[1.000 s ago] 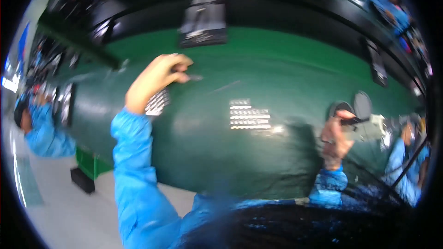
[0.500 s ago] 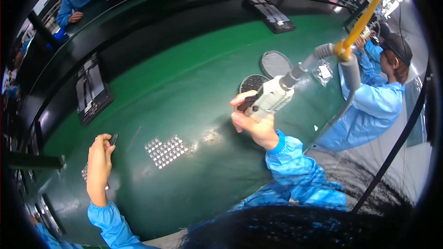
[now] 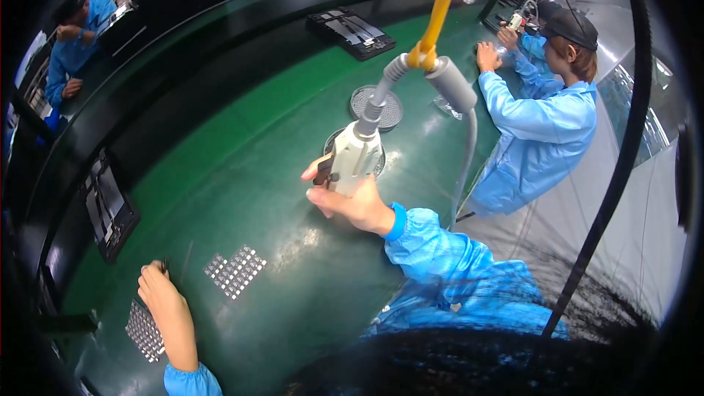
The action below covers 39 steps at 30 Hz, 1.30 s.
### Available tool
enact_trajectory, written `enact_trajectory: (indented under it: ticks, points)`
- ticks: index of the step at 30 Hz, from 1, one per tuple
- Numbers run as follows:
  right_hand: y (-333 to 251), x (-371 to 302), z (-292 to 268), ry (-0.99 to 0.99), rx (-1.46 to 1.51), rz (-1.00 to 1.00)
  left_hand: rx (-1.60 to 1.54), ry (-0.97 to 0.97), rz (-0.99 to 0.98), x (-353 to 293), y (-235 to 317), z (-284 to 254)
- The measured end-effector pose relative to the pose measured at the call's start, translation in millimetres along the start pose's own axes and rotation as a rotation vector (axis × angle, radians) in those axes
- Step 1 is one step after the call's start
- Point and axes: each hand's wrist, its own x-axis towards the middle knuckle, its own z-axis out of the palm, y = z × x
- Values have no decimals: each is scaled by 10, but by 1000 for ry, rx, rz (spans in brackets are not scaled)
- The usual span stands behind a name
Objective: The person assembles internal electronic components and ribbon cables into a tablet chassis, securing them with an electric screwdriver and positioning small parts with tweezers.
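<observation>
My right hand (image 3: 353,202) is wrapped round a pale electric screwdriver (image 3: 355,155), which hangs from a yellow strap and a grey cable. The tool's tip is hidden from sight. Behind it, a round dish (image 3: 381,158) is partly covered by the tool and my hand. At the lower left, my left hand (image 3: 167,309) is closed, with a small dark piece (image 3: 165,268) at its fingertips, too small to name. Beside its wrist lies a sheet of small silvery parts (image 3: 144,331), and a second such sheet (image 3: 235,271) lies on the green table to the right.
A ridged round dish (image 3: 383,108) and a clear bag (image 3: 447,108) lie farther back. Flat black device panels rest at the left (image 3: 107,205) and far side (image 3: 352,31). A co-worker in blue (image 3: 543,121) sits at the right; others work across the bench.
The whole view has turned, shifting the table and tool leftward in the picture. My left hand is lower, and the sheet beside its wrist shows more. My right hand keeps its grip on the electric screwdriver.
</observation>
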Motion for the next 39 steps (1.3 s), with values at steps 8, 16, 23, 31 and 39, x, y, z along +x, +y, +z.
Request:
enact_trajectory:
  ticks: [8,16,23,31,39]
  points:
    - [97,-45,-27,103,-94,-265,-589,244,41,47,-676,8]
    - [224,-10,158,78,-77,-174,-332,-204,-262,-209,-887,-636]
    - [214,10,125,45,-42,-221,-114,-12,29,-228,-852,-357]
    - [209,18,96,38,-20,-150,-381,16,140,362,-804,-98]
    - [202,0,-3,9,-15,-166,-221,-57,133,627,-831,140]
